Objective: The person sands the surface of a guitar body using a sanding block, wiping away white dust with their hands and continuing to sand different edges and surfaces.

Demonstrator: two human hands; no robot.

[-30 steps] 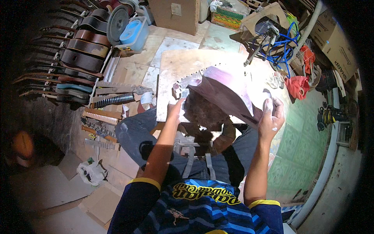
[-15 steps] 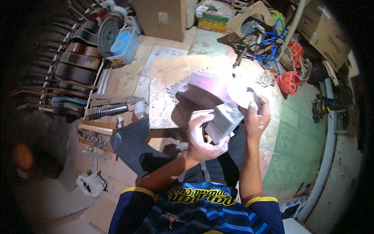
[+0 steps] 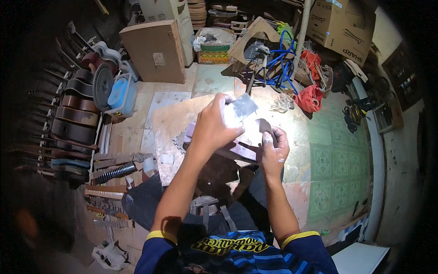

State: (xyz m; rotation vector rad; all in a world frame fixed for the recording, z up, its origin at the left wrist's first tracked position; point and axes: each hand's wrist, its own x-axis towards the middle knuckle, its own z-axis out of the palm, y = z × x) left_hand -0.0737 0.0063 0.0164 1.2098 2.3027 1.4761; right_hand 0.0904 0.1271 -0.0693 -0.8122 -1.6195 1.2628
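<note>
My left hand, dusted white, is raised with fingers and thumb closed round a flat grey rectangular block, which catches the bright light. My right hand pinches a thin curled sheet, brownish grey and like sandpaper, between thumb and fingers. Below both hands lies a curved pinkish-purple body with dark sides, resembling a guitar body; my left hand and forearm hide part of it. It is at the near part of a pale, worn board, above my lap. A small white scrap lies on the board.
Guitar bodies stand in a row at the left, near a blue tub. Metal strips and a coiled spring-like piece lie on the left floor. Blue hose, a red bag and cartons are at the back right.
The grey block in my left hand has moved up and away from my lap, tilting differently. My right hand has shifted left and slightly lower with its sheet. The view has tilted upward.
</note>
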